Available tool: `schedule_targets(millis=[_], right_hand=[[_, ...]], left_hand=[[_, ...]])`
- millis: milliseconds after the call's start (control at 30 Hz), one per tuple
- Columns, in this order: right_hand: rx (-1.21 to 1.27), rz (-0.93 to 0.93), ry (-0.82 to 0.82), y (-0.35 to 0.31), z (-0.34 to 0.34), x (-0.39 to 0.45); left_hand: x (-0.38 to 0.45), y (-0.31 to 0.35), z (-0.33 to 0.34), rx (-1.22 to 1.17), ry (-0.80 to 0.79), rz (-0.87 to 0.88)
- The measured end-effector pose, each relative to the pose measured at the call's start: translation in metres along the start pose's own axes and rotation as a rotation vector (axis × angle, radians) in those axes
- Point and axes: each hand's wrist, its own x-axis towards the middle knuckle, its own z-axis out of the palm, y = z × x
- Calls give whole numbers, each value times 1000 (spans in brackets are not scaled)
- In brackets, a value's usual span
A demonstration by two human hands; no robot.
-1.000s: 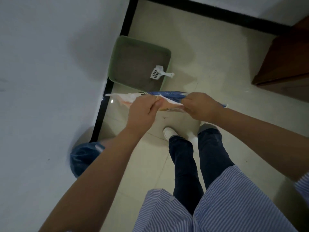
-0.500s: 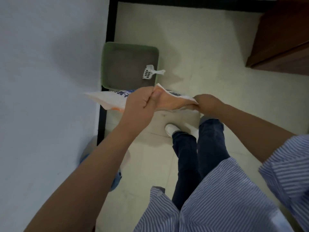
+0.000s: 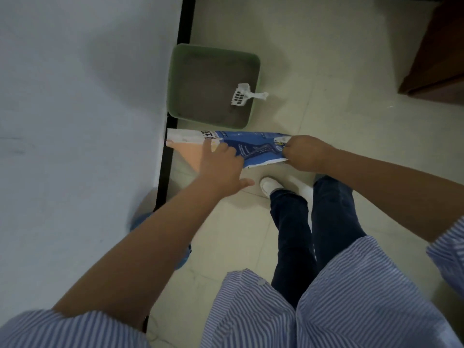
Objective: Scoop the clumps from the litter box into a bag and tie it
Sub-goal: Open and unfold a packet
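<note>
A green litter box (image 3: 255,79) stands on the floor against the white wall, filled with grey litter. A white slotted scoop (image 3: 243,95) leans in its right side, handle over the rim. I hold a flat blue, white and orange printed bag (image 3: 253,148) stretched sideways in front of me, just below the box. My right hand (image 3: 305,153) pinches its right end. My left hand (image 3: 221,167) rests on the bag's orange and white part with fingers spread and thumb out.
The white wall (image 3: 75,121) with a black baseboard (image 3: 185,18) runs along the left. A blue-lined bin (image 3: 140,219) peeks out behind my left forearm. Brown wooden furniture (image 3: 442,59) stands at the upper right. My legs and white shoes (image 3: 268,184) are on the tiled floor.
The bag has been spread out flat, and its blue printed side now shows. My left hand has let go of its pinch and lies spread on the bag. My right hand moved rightward.
</note>
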Motion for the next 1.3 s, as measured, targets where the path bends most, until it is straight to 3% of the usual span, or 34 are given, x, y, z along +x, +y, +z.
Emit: schedule_targets(millis=[33,133,167,300,500,567,633,733,1100,1233,1300], right_hand=[[-16,-23,38,3,-2,-3],[36,46,-18,9,0,-10],[2,22,27,8,0,-14],[91,-13,209,17,12,-25],[159,162,382,6,30,-45],[239,314,291,9,38,-46],[313,466,93,17,46,-44],[336,489,-30,26,47,-30],[109,447,-196,55,-6,7],[55,386,-313,53,-44,15],[49,374,-337,50,-60,17]], left_hand=[[6,7,5,-19,49,7],[20,21,16,6,529,113],[23,23,15,-8,625,182],[31,17,5,-62,717,449],[27,18,-34,91,553,747],[32,17,-42,167,488,777],[38,14,-40,158,518,713],[35,4,-40,120,529,764],[37,-59,-58,38,445,616],[34,-88,-73,14,407,436],[37,-100,-76,89,220,235]])
